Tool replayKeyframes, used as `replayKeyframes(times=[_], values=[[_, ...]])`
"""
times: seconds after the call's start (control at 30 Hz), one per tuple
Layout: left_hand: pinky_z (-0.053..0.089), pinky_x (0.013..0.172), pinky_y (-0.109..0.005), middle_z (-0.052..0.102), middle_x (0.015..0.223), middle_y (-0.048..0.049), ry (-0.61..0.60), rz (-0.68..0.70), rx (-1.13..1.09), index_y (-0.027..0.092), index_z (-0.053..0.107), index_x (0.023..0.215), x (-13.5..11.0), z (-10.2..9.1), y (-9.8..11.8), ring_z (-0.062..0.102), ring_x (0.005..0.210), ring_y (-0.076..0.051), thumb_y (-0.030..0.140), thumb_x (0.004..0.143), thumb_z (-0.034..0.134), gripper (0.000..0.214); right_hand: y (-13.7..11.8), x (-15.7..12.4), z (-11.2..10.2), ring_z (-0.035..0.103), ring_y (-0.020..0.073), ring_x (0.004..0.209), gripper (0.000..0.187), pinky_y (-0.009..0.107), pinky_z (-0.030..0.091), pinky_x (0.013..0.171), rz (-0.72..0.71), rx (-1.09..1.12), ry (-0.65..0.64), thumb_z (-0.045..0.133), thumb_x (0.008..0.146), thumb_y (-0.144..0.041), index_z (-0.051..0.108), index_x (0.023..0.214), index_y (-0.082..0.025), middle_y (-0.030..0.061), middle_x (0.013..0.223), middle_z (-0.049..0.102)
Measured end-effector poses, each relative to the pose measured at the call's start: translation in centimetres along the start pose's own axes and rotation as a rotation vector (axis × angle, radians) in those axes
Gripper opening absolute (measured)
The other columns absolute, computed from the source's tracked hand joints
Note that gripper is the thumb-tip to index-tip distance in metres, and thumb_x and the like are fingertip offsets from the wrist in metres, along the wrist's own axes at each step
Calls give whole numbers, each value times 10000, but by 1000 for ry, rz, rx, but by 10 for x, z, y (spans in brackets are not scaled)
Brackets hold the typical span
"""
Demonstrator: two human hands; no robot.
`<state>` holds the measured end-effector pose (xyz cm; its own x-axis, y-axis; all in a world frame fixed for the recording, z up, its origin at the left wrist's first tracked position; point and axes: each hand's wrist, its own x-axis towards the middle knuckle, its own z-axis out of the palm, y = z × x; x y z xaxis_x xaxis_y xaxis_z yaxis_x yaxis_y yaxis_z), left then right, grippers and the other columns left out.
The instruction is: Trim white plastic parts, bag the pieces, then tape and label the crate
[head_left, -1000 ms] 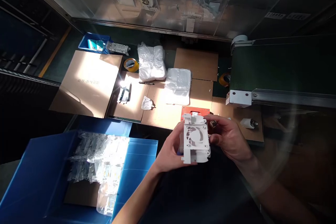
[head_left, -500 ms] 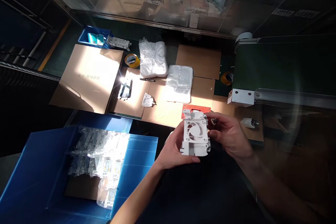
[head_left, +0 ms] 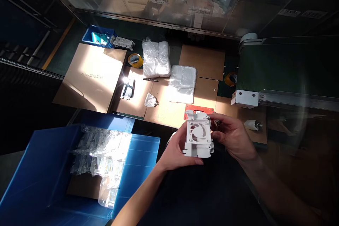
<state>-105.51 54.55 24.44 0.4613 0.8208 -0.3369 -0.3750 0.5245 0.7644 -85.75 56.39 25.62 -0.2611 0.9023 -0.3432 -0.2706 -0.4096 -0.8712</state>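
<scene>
Cardboard-covered bench ahead, blue crate of bagged parts lower left. White plastic fan housing raised off bench, gripped between left hand and right hand, fingers wrapped round edges, leaving fan face clear to view.

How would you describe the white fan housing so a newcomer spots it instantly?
Find the big blue crate at lower left, full of clear-bagged parts. Just to its right, the left hand and right hand hold up a white plastic fan housing with a round vaned opening. Unlike those parts, it is unbagged, and it sits just in front of a red-orange plate.
</scene>
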Motion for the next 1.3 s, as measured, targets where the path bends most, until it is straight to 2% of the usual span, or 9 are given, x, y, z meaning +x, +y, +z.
replayKeyframes(times=[0.3,0.63,0.7,0.77,0.83,0.9,1.0,1.13,1.3], values=[[488,1003,-411,659,1273,-102,-36,26,32,235,545,1385,-1,2,1,590,1219,-330,228,587,917,881,5,-5,-5,692,191,929,415,305,583,827,-23,-111,51,810,774,-366,733,1179,-325,39,1065,743],[475,1013,-409,659,1273,-106,-32,40,34,241,570,1353,-4,2,0,586,1216,-333,210,542,940,892,4,-8,-3,680,183,917,393,307,582,828,-25,-77,16,783,802,-358,721,1189,-361,29,1087,728],[453,1043,-435,633,1312,-118,14,17,3,235,549,1371,-4,1,-7,555,1256,-355,290,501,968,966,4,-8,-2,653,171,870,413,304,574,796,-17,-131,49,774,809,-386,711,1213,-332,36,1051,714],[419,1080,-464,618,1325,-137,108,-19,-67,213,537,1373,-3,1,-16,515,1300,-370,515,534,932,974,4,-9,1,614,151,816,446,283,554,748,-8,-230,80,779,806,-389,697,1236,-305,31,984,690],[402,1090,-501,621,1308,-164,195,-75,-154,179,530,1365,1,2,-25,504,1313,-375,750,659,737,931,3,-10,7,593,143,801,424,268,535,723,1,-377,57,799,786,-374,716,1192,-283,28,946,667],[424,1060,-522,636,1277,-180,230,-144,-251,170,496,1386,4,2,-29,543,1278,-366,809,768,559,891,4,-11,11,604,154,832,375,270,530,731,26,-524,4,812,767,-382,740,1118,-270,34,964,670],[464,1026,-488,652,1267,-166,228,-155,-372,199,449,1423,6,0,-23,614,1198,-326,687,825,625,792,9,-8,11,600,149,810,351,275,521,717,61,-586,32,796,773,-432,749,1074,-259,37,999,687],[523,964,-436,726,1091,-118,286,-180,-360,174,567,1297,4,-4,-5,696,1030,-285,330,786,781,576,17,1,1,469,105,652,341,260,455,621,51,-475,137,778,783,-461,765,1021,-217,-5,770,604],[571,888,-499,738,1034,-90,447,-228,-396,219,655,1128,4,-3,4,690,1018,-330,359,725,728,433,11,6,-3,514,113,728,465,254,486,696,86,-449,159,674,868,-507,685,1224,-208,-11,799,549]])
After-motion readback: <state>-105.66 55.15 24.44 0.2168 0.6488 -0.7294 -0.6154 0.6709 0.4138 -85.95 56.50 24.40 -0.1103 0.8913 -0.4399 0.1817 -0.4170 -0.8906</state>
